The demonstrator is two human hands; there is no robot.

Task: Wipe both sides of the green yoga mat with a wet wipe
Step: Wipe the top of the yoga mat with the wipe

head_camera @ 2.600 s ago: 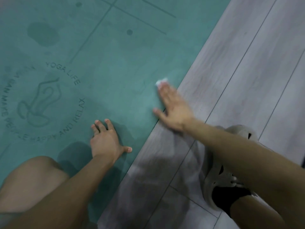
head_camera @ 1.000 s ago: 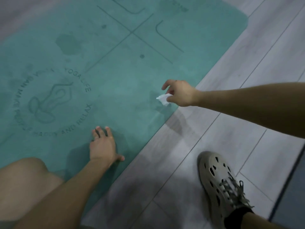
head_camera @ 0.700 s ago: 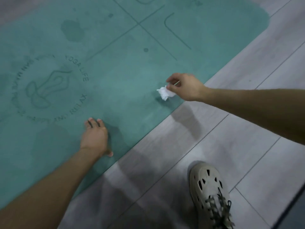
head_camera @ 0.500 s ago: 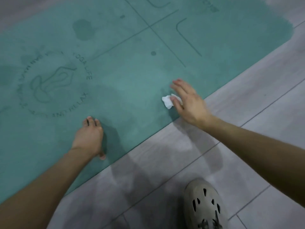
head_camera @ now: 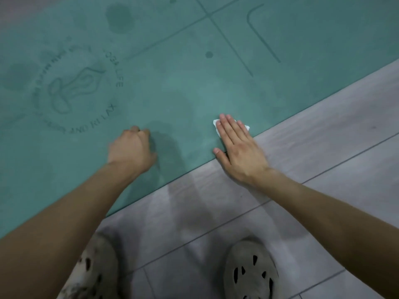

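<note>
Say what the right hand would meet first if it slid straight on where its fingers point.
The way looks free: the right hand, flat on the crumpled white wet wipe, points across bare green yoga mat, toward printed lines.

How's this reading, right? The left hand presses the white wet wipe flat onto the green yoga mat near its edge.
Wrong hand. In the head view the right hand presses the white wet wipe flat onto the green yoga mat near its edge; the left hand holds no wipe.

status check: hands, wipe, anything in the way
Right hand flat, pressing white wet wipe onto green yoga mat near its edge. Left hand curled, on mat, blurred. Nothing else seen lying on mat.
</note>
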